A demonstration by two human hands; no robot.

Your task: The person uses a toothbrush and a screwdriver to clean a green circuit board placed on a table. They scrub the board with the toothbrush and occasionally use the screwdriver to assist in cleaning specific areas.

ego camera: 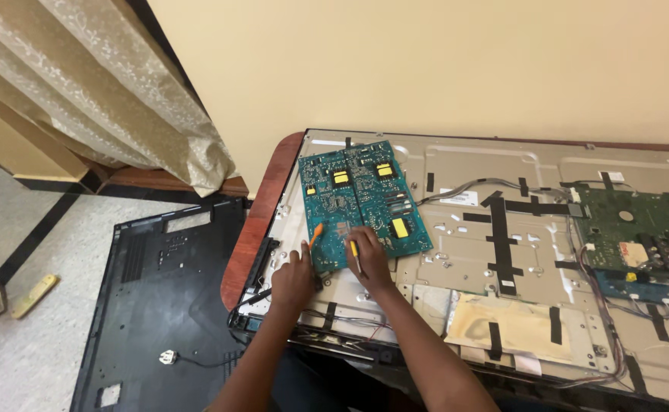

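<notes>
An opened flat television lies back-up on a table, its grey metal chassis (464, 252) exposed. A teal circuit board (361, 202) with yellow parts sits at its left end. My left hand (295, 281) rests at the board's near edge and holds a thin tool with an orange tip (315, 233) that touches the board. My right hand (369, 258) is beside it on the board's near edge, holding a slim yellow-handled tool (355, 254) pointing down at the chassis.
A green main board (632, 229) with wires sits at the chassis's right. Black tape strips (500, 229) cross the metal. The black plastic back cover (162, 297) lies on the floor at left. A curtain (113, 91) hangs behind, and the table's red-brown edge (258, 221) curves at left.
</notes>
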